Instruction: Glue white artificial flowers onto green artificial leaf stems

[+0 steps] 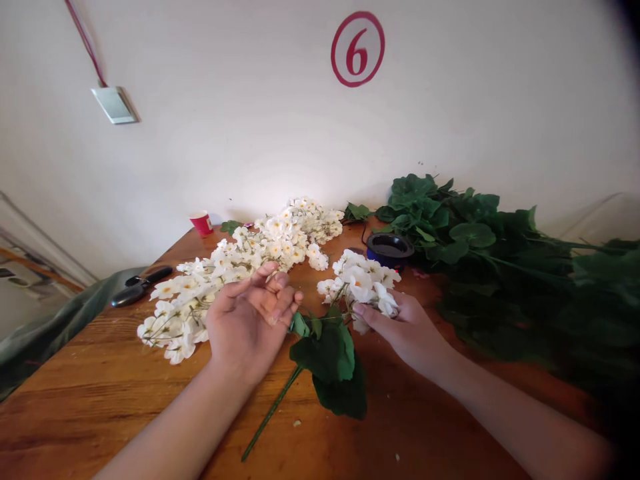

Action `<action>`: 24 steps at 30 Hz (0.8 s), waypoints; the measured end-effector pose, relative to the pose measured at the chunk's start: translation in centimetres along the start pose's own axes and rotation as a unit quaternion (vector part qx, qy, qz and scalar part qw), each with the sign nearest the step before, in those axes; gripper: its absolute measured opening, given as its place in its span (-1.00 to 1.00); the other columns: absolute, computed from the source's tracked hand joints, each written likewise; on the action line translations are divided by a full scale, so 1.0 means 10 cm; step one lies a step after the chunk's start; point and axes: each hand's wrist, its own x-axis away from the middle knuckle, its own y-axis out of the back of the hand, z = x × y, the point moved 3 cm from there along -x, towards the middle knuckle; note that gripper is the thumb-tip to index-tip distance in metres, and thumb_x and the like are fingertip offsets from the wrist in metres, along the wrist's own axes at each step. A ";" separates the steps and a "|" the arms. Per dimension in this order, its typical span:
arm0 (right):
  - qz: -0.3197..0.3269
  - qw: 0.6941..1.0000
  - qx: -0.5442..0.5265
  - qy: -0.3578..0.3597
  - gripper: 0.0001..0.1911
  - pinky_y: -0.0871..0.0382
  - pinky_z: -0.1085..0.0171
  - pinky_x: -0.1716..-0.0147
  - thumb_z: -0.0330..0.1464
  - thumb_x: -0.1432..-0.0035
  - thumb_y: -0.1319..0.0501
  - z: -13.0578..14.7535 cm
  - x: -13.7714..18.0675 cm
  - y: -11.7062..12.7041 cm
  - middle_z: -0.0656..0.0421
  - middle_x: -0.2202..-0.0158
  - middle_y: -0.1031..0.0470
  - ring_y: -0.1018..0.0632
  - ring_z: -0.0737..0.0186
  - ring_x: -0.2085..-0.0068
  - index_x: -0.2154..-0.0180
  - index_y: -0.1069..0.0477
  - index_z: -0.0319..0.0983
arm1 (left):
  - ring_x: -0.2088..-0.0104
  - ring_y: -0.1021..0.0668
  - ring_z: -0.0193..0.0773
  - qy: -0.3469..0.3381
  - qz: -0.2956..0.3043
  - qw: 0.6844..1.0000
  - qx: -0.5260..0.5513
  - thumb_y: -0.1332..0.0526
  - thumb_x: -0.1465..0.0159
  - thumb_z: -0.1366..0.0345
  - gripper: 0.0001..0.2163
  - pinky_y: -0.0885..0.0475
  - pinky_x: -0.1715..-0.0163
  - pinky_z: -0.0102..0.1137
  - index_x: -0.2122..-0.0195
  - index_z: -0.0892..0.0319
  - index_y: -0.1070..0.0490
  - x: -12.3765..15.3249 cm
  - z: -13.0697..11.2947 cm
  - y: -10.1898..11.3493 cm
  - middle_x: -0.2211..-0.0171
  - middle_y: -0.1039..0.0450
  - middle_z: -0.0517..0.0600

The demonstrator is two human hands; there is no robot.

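Right hand [403,327], right of centre: thumb lies over the near side of the white bunch [360,283], fingers mostly hidden behind it; reads as a light pinch, can't confirm finger closure. Left hand [253,317], centre: palm up, fingers half curled, no grip visible; can't tell if the fingertips touch the leaves [325,357] just beside them. Bunch sits above those leaves; green stem [273,413] slants to lower centre. Step looks like arranging blooms on the sprig. To do it well: grip by the thin stalks, not the petals, since fabric-looking blooms likely crease or pull off. Brace the stem with the left, below the leaves, then spread blooms with the right. Work nearer lower centre; the dark pot [395,259] is close behind the bunch, so petals could drag in. Watch for snags with the flower pile [280,250], left of centre.
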 end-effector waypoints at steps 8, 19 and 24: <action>0.004 1.000 0.012 0.001 -0.69 -0.37 0.23 0.30 -0.08 -0.17 -0.25 0.01 -0.01 -0.01 0.17 0.38 -0.56 -0.53 0.18 0.34 0.29 -0.46 -0.20 | 0.51 -0.37 -0.33 -0.050 -0.002 0.995 0.087 -0.09 -0.15 0.29 -0.81 -0.46 0.26 -0.23 0.22 0.21 -0.33 -0.08 -0.37 0.03 0.41 -0.35 0.00; 0.001 1.000 0.005 -0.028 -0.61 -0.35 0.17 0.16 -0.03 -0.14 -0.27 -0.12 -0.02 -0.08 0.11 0.24 -0.60 -0.55 0.07 0.19 0.20 -0.47 -0.22 | 0.27 -0.55 -0.15 -0.164 -0.015 0.976 0.143 -0.08 -0.11 0.18 -0.69 -0.46 0.04 -0.02 0.14 0.17 -0.22 -0.10 -0.92 0.18 0.28 -0.42 0.10; 0.007 1.000 0.019 -0.010 -0.64 -0.35 0.22 0.22 -0.04 -0.16 -0.25 -0.12 -0.02 -0.10 0.14 0.30 -0.58 -0.53 0.13 0.25 0.27 -0.46 -0.23 | -0.06 -0.50 0.04 -0.221 -0.035 0.972 0.074 -0.09 -0.07 0.17 -0.70 -0.43 -0.05 0.03 0.17 0.13 -0.20 -0.04 -0.96 0.13 0.03 -0.40 0.20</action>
